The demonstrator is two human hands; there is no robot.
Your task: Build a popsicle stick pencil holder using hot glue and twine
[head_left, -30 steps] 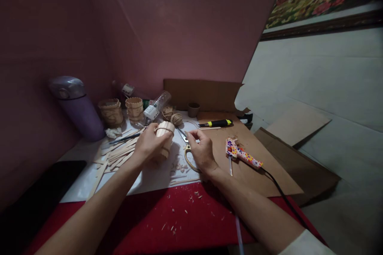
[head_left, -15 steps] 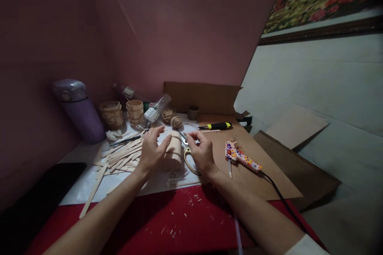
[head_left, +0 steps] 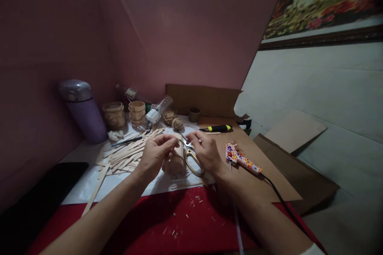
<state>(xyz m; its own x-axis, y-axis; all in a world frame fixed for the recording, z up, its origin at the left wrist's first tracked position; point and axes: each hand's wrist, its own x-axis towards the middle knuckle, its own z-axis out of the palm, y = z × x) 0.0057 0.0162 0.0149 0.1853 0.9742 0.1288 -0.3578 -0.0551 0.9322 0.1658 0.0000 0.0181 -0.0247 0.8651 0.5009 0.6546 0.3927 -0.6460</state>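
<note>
Between my hands a cylinder of wooden sticks (head_left: 174, 162) lies on the white sheet, with twine around it. My left hand (head_left: 157, 153) is above its left side, thumb and fingertips pinched together on what looks like a bit of twine. My right hand (head_left: 206, 152) is to the right, its fingers also pinched; what they hold is too small to make out. Gold-handled scissors (head_left: 194, 163) lie beside the cylinder, partly under my right hand. Behind them sits a ball of twine (head_left: 177, 124).
Loose sticks (head_left: 125, 157) lie at left, before two stick-covered cups (head_left: 114, 115) and a purple bottle (head_left: 86, 113). A black-yellow cutter (head_left: 220, 128) and a flowered glue gun (head_left: 242, 159) with its cord lie on cardboard (head_left: 263, 183) at right. A plastic bottle (head_left: 160, 109) stands behind.
My left hand has moved right over the cylinder, and its fingers have closed from a spread pose. My right hand has turned slightly and stays pinched. The view has shifted a little.
</note>
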